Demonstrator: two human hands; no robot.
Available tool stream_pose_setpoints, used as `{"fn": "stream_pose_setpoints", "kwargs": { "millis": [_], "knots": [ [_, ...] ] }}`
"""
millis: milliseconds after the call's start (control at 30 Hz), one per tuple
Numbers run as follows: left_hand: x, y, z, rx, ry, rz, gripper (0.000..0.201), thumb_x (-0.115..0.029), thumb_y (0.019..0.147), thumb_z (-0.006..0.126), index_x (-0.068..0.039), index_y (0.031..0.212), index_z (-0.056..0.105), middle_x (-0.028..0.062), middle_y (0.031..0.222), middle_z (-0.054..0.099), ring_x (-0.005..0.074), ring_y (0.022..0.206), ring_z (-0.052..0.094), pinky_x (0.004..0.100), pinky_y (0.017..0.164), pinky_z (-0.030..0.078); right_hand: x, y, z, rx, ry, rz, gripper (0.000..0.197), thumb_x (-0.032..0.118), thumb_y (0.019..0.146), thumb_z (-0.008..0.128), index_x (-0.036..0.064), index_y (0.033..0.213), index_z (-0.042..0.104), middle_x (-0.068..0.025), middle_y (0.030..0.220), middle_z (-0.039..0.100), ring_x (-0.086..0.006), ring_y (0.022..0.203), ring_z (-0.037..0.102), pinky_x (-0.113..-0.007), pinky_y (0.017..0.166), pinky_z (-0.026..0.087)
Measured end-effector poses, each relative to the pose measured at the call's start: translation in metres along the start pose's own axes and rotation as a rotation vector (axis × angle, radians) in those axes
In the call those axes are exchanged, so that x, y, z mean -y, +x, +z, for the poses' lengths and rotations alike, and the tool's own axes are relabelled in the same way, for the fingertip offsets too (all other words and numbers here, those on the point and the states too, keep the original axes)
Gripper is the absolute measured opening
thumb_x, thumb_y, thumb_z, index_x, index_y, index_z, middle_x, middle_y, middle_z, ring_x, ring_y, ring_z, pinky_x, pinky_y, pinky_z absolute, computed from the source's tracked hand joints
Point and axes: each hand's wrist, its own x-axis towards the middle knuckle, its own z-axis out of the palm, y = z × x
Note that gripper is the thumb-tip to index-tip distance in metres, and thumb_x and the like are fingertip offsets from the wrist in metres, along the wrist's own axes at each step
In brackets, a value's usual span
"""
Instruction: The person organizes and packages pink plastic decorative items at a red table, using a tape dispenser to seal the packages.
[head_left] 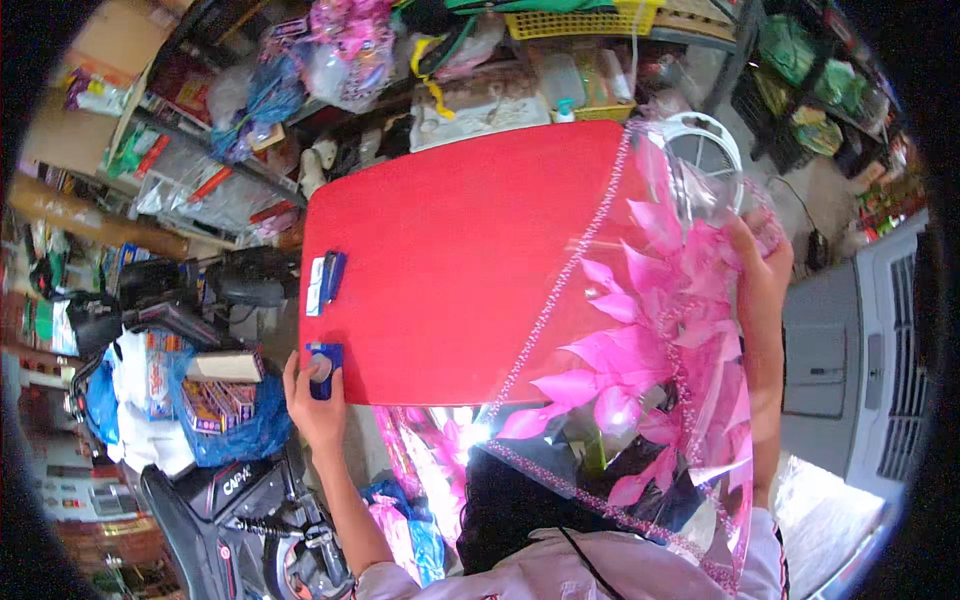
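Note:
My left hand (318, 405) is at the left front corner of the red table (440, 270), its fingers closed on a small blue tape dispenser (322, 368) with a round roll in it. On the right, my raised right hand (762, 255) grips the edge of a clear plastic wrapping sheet (545, 330) printed with pink leaves and a pink speckled border. The sheet hangs over the table's right side and down in front of my body. Behind the tape dispenser lie a dark blue stapler (333, 277) and a small white-and-blue box (315, 288).
A white round fan guard (705, 150) stands behind the sheet. To the left is a black motorbike (215, 530) with blue bags. Shelves with bags and a yellow basket (580, 22) line the back. A grey cabinet (825, 340) stands at the right.

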Motion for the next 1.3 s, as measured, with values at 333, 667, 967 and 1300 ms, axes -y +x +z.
{"fn": "stream_pose_setpoints", "kwargs": {
  "millis": [333, 667, 967, 1300],
  "knots": [
    [-0.093, -0.011, 0.0, -0.041, -0.136, 0.107, 0.03, -0.01, 0.082, 0.074, -0.001, 0.111, 0.069, 0.0237, 0.134, 0.058, 0.0393, 0.129, 0.055, 0.0486, 0.109, 0.043, 0.013, -0.015, 0.025, 0.126, 0.25, 0.09, 0.018, 0.014, 0.087, 0.08, 0.0082, 0.089, 0.063, 0.0051, 0.082, 0.061, -0.0048, 0.072, 0.055, -0.023, 0.065, 0.045],
    [-0.226, -0.019, 0.061, 0.281, -0.783, -0.023, 0.038, -0.012, 0.088, 0.07, 0.002, 0.123, 0.065, 0.0182, 0.12, 0.067, 0.0327, 0.118, 0.062, 0.0422, 0.107, 0.045, 0.039, -0.038, 0.018, 0.345, 0.848, 0.315, 0.031, 0.02, 0.079, 0.08, 0.0078, 0.1, 0.06, 0.0014, 0.097, 0.061, -0.0087, 0.08, 0.058, -0.026, 0.066, 0.045],
    [-0.26, -0.019, 0.012, 0.681, -1.396, -0.254, 0.075, -0.055, 0.096, 0.061, 0.003, 0.142, 0.049, 0.0147, 0.131, 0.061, 0.0252, 0.122, 0.059, 0.0394, 0.107, 0.044, 0.055, -0.06, 0.041, 1.049, 0.613, -0.221, 0.028, 0.013, 0.077, 0.087, 0.0007, 0.092, 0.067, -0.0163, 0.102, 0.069, -0.0314, 0.104, 0.066, -0.043, 0.094, 0.051],
    [-0.266, -0.031, -0.03, 0.561, -1.671, -0.521, 0.112, -0.053, 0.08, 0.084, -0.002, 0.16, 0.024, 0.0134, 0.142, 0.053, 0.0227, 0.128, 0.054, 0.0379, 0.105, 0.046, 0.057, -0.096, 0.058, 1.128, 0.423, -0.571, 0.045, 0.032, 0.088, 0.078, 0.0019, 0.12, 0.069, -0.0204, 0.144, 0.054, -0.0453, 0.143, 0.041, -0.057, 0.116, 0.034]
  ]
}}
